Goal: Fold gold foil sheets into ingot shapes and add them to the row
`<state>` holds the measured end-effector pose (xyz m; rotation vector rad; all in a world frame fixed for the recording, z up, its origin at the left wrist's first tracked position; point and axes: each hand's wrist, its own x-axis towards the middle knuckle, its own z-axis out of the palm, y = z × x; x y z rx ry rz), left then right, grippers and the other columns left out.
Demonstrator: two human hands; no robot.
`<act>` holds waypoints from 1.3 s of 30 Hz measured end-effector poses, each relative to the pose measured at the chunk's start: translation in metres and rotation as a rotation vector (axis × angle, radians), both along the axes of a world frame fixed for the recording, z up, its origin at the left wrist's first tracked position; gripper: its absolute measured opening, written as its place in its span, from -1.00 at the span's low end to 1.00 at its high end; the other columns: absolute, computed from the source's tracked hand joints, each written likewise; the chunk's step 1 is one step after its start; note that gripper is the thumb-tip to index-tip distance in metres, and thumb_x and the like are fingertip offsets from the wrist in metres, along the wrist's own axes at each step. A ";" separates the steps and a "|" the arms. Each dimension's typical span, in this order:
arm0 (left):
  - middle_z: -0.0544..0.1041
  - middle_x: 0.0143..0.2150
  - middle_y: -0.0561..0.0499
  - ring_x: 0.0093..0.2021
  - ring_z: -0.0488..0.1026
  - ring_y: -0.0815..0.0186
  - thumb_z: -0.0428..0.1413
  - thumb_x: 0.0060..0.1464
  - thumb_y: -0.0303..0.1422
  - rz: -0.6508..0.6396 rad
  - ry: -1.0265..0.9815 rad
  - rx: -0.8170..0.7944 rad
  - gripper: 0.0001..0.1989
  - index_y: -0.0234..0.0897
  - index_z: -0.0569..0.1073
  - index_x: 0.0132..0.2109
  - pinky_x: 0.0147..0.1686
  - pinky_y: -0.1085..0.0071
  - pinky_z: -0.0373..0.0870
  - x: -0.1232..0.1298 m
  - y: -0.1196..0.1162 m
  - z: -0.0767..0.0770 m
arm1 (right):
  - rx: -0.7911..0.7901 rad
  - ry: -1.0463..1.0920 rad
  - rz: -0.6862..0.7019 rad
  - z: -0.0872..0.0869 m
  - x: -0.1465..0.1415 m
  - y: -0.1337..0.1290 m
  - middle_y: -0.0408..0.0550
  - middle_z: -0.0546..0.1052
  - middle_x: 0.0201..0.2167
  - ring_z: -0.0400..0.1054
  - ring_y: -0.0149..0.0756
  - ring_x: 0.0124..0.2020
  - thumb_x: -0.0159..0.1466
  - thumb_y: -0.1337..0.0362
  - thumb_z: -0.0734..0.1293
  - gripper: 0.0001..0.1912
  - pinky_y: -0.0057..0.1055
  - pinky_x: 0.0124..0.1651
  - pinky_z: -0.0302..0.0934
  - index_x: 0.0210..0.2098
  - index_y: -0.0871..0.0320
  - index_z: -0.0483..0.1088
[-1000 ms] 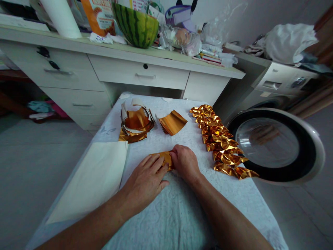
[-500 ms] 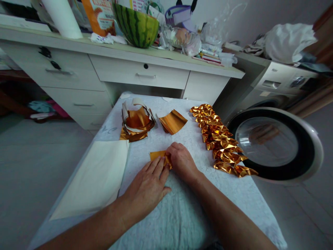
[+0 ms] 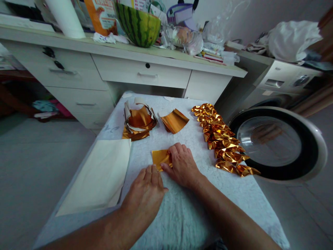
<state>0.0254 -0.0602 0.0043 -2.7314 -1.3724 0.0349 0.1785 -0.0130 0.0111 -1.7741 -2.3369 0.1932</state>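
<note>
A small sheet of gold foil paper (image 3: pixel 159 158) lies flat on the cloth-covered table (image 3: pixel 179 215) in front of me. My right hand (image 3: pixel 183 163) holds its right side, with the thumb on the paper and the fingers bent over the far right part. What lies under the palm is hidden. My left hand (image 3: pixel 146 189) rests at the paper's near edge, fingers stretched and close together, fingertips pointing away from me. Beyond the hands sits a curved stack of gold foil sheets (image 3: pixel 174 121). To the right runs a row of folded gold foil pieces (image 3: pixel 221 137).
A ring-shaped bundle of foil and pale paper (image 3: pixel 139 119) stands at the back left, and a pale paper sheet (image 3: pixel 99 177) lies nearer on the left. The washing machine's open round door (image 3: pixel 309 146) is beside the table. Behind stands a counter with a cut watermelon (image 3: pixel 139 26).
My left hand has drawn back toward me, off the foil paper's middle to its near edge. My right thumb now reaches left over the paper, and more of the sheet shows.
</note>
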 end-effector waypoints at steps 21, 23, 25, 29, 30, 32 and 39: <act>0.53 -0.01 -0.52 0.00 0.52 -0.14 0.14 0.15 -0.36 0.020 0.129 0.032 -0.65 -0.61 0.56 -0.04 -0.04 0.09 0.45 0.001 -0.003 0.007 | -0.075 -0.012 -0.040 0.000 0.034 -0.004 0.07 0.33 0.03 0.19 -0.03 -0.01 0.20 0.07 0.36 -0.40 -0.14 0.01 0.08 0.19 0.05 0.21; 0.53 0.00 -0.52 0.00 0.51 -0.14 0.13 0.16 -0.36 0.010 0.139 0.016 -0.66 -0.59 0.57 -0.04 -0.04 0.07 0.45 0.001 -0.002 0.007 | -0.095 -0.015 -0.044 -0.001 0.039 -0.004 0.08 0.32 0.06 0.19 -0.02 0.00 0.20 0.08 0.37 -0.36 -0.13 0.01 0.09 0.23 0.02 0.18; 0.52 0.01 -0.51 0.00 0.51 -0.13 0.13 0.16 -0.36 0.010 0.160 0.010 -0.66 -0.58 0.56 -0.03 -0.04 0.07 0.45 0.001 -0.002 0.007 | -0.116 -0.016 -0.047 0.000 0.043 -0.003 0.09 0.31 0.09 0.19 0.00 0.01 0.21 0.11 0.36 -0.33 -0.12 0.01 0.09 0.26 0.00 0.14; 0.54 -0.02 -0.50 -0.02 0.52 -0.12 0.12 0.17 -0.35 0.005 0.160 0.010 -0.66 -0.58 0.57 -0.05 -0.08 0.07 0.46 0.000 -0.001 0.007 | -0.152 0.009 -0.038 0.002 0.050 -0.002 0.09 0.30 0.11 0.19 0.00 0.03 0.20 0.21 0.36 -0.31 -0.10 0.03 0.11 0.29 -0.03 0.10; 0.56 -0.05 -0.47 -0.05 0.52 -0.11 0.12 0.18 -0.35 0.006 0.146 0.004 -0.69 -0.56 0.58 -0.09 -0.12 0.08 0.46 -0.001 0.000 0.008 | -0.155 0.025 -0.030 0.002 0.051 -0.002 0.09 0.30 0.11 0.19 0.00 0.04 0.20 0.24 0.35 -0.30 -0.10 0.03 0.11 0.29 -0.03 0.09; 0.59 -0.16 -0.38 -0.13 0.53 -0.08 0.11 0.18 -0.37 0.006 0.106 -0.009 -0.75 -0.50 0.60 -0.18 -0.20 0.09 0.47 -0.002 0.002 0.009 | -0.151 0.069 -0.015 0.003 0.054 -0.002 0.09 0.30 0.11 0.18 -0.01 0.05 0.19 0.29 0.33 -0.31 -0.08 0.05 0.11 0.28 0.02 0.09; 0.51 -0.32 -0.11 -0.23 0.47 0.04 0.12 0.15 -0.39 -0.011 -0.087 -0.016 -0.89 -0.30 0.53 -0.30 -0.18 0.07 0.42 -0.009 0.021 0.012 | -0.062 0.363 0.056 0.006 0.062 0.001 0.06 0.32 -0.06 0.18 -0.14 -0.03 0.09 0.40 0.31 -0.55 -0.18 0.07 0.12 -0.01 0.20 0.21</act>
